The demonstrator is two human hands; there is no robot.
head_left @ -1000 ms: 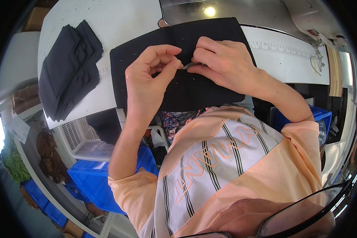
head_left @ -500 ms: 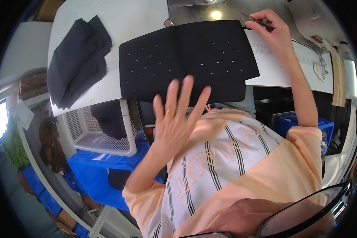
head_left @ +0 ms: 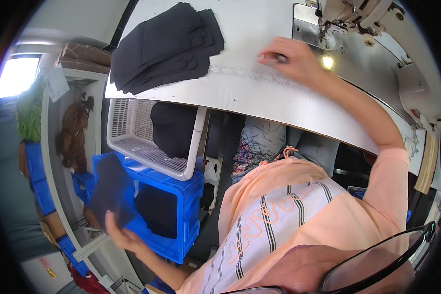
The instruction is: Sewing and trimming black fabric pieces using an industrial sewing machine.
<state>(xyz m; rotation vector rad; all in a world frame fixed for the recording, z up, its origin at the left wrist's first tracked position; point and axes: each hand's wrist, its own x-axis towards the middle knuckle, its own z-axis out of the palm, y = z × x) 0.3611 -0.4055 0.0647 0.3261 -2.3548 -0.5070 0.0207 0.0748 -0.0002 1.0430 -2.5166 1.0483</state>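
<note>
My left hand [head_left: 120,234] is out at the lower left, its fingers closed on the edge of a black fabric piece [head_left: 111,188]. That piece is blurred by motion and hangs beside the blue crate [head_left: 181,245], in which other black fabric [head_left: 157,210] lies. Over the white table, my right hand [head_left: 291,59] is curled around a small dark pointed tool [head_left: 281,58], mostly hidden by the fingers. To its left lies a stack of folded black fabric pieces [head_left: 161,46] at the table's edge.
The sewing machine [head_left: 323,29] stands at the back right on a metal plate. Below the white table [head_left: 240,90], a white basket [head_left: 196,147] holding black cloth sits atop the blue crate. A ruler strip [head_left: 245,70] runs along the tabletop.
The dotted black fabric piece has left the table. My left hand has swung down and left with black fabric in it. The right hand sits further left relative to the machine, still holding its tool.
</note>
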